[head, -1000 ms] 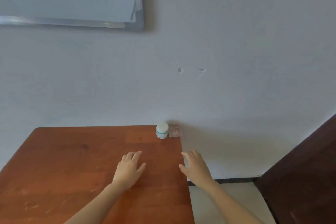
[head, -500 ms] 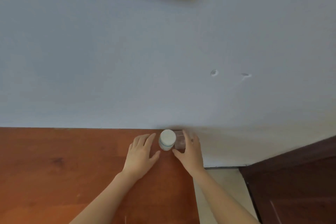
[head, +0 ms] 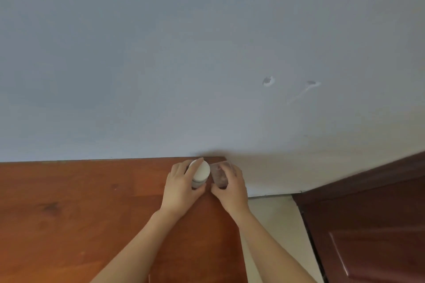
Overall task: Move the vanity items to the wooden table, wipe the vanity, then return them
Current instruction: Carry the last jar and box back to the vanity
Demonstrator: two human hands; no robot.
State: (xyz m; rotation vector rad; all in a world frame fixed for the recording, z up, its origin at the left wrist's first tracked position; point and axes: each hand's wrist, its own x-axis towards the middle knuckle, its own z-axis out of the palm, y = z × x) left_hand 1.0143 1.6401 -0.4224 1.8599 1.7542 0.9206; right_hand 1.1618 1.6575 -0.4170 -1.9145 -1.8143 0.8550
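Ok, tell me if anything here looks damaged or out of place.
Only the wall: a chipped hole and, right of it, a second hole trailing a pale scratch. The jar and clear box, gripped by the left hand and right hand, look intact; nothing spilled.

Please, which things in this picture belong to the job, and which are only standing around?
Part of the job:
white jar, held by the left hand
clear small box, held by the right hand
wooden table under them

Just there:
grey wall with two small holes
dark door
pale floor
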